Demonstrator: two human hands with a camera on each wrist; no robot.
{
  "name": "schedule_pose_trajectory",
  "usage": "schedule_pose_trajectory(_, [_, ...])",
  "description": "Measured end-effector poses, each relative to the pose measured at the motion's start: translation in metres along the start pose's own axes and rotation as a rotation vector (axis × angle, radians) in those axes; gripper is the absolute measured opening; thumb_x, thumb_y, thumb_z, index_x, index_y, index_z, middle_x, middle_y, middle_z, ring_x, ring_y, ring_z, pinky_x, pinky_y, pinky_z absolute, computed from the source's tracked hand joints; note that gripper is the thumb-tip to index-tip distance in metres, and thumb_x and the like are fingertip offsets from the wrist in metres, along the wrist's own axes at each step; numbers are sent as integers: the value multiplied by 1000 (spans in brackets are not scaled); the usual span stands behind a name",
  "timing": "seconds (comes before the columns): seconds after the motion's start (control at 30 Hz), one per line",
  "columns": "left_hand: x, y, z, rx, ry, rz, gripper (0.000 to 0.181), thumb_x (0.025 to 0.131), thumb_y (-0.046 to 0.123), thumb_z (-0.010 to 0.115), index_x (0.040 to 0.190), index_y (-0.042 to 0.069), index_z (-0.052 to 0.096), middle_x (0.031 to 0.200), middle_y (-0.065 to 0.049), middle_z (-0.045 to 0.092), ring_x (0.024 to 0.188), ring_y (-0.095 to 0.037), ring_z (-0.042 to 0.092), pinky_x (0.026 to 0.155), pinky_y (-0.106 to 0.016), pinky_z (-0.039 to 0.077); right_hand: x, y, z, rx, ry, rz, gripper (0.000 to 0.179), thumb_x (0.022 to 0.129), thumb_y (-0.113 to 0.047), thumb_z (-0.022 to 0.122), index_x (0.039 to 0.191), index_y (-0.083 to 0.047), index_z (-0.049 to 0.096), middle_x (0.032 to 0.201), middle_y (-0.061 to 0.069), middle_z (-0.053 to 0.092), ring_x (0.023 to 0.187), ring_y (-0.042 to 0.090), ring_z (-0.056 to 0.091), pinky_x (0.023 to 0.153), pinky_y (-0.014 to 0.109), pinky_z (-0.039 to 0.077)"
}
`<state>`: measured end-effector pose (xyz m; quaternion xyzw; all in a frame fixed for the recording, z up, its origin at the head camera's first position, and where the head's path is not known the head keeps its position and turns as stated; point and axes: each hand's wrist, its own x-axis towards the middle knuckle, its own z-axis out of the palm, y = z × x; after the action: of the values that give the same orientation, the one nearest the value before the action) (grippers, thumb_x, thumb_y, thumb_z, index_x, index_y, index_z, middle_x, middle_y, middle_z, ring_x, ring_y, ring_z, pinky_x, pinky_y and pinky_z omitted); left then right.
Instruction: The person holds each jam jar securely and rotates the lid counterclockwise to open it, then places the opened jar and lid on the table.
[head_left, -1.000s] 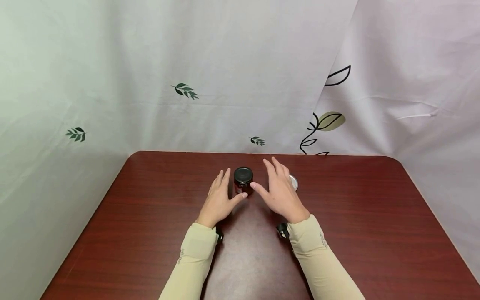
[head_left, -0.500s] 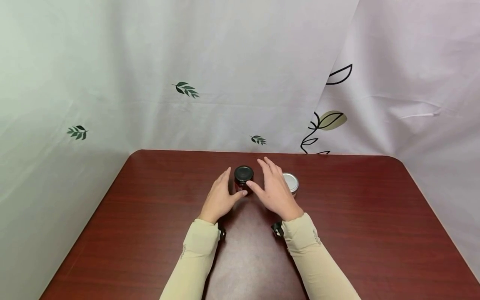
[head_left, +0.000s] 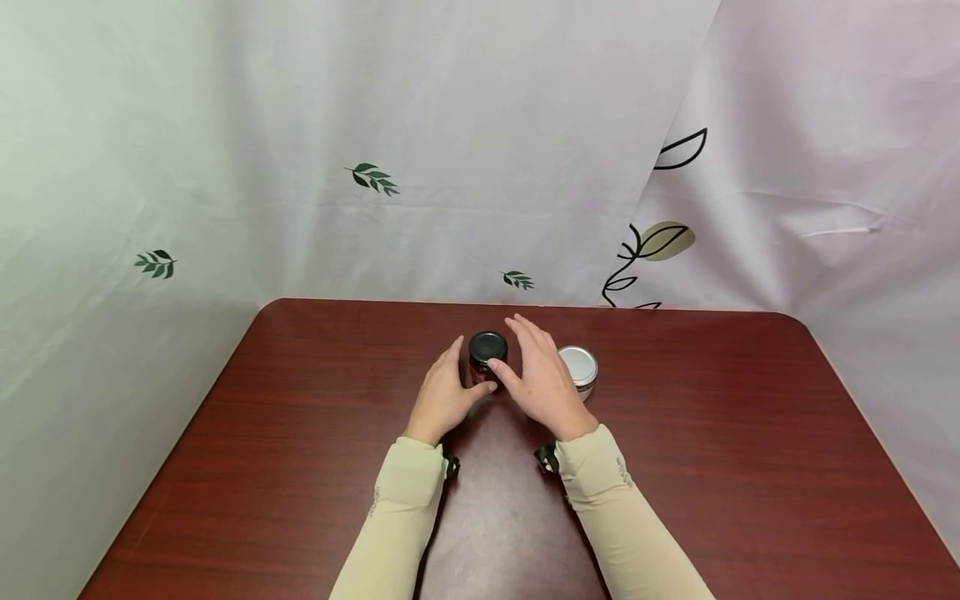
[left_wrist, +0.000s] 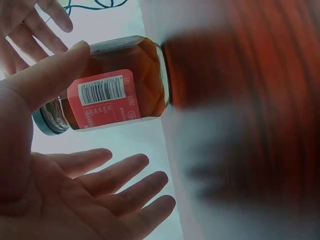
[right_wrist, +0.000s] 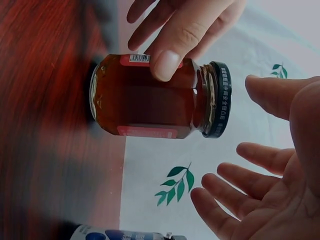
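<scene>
An upright amber glass jar with a black lid is being flanked by the left hand and right hand; passage from above is being left free. Rightward, the way is being blocked by a round silver-lidded container. Leftward, room is being offered by the reddish-brown wooden counter, bounded behind by white leaf-printed cloth.

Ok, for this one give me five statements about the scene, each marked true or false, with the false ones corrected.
1. The amber jar stands upright on the table. True.
2. The jar's lid is off. False: the dark lid is on.
3. A barcode shows on the red label. True.
4. The right hand grips the lid. False: the right hand is apart from it.
5. In the head view, the silver-lidded container is left of the jar. False: the silver-lidded container is right of it.
</scene>
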<state>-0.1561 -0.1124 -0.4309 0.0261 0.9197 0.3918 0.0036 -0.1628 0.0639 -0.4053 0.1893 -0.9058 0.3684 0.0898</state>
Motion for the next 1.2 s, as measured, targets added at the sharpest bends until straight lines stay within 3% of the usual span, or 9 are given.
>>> schedule_pose_trajectory(0.5, [2, 0, 4, -25, 25, 12, 86, 84, 28, 83, 152, -1, 39, 147, -20, 49, 134, -36, 49, 108, -53, 40, 4, -5, 8, 33, -3, -16, 61, 96, -25, 70, 148, -3, 47, 152, 17, 45, 142, 34, 39, 112, 51, 35])
schedule_pose_trajectory(0.83, [1, 0, 4, -17, 6, 6, 74, 87, 26, 80, 148, 1, 46, 128, -17, 62, 106, -29, 62, 93, -47, 50, 4, -6, 14, 37, -17, -25, 61, 96, -25, 70, 148, -5, 47, 150, 17, 47, 139, 33, 43, 110, 52, 38])
schedule_pose_trajectory(1.2, [4, 0, 2, -40, -38, -11, 71, 88, 26, 79, 147, 3, 48, 119, -11, 66, 95, -23, 62, 85, -43, 51, 3, -3, 18, 28, -16, -48, 60, 95, -24, 71, 147, -5, 48, 147, 16, 51, 134, 32, 49, 108, 48, 40])
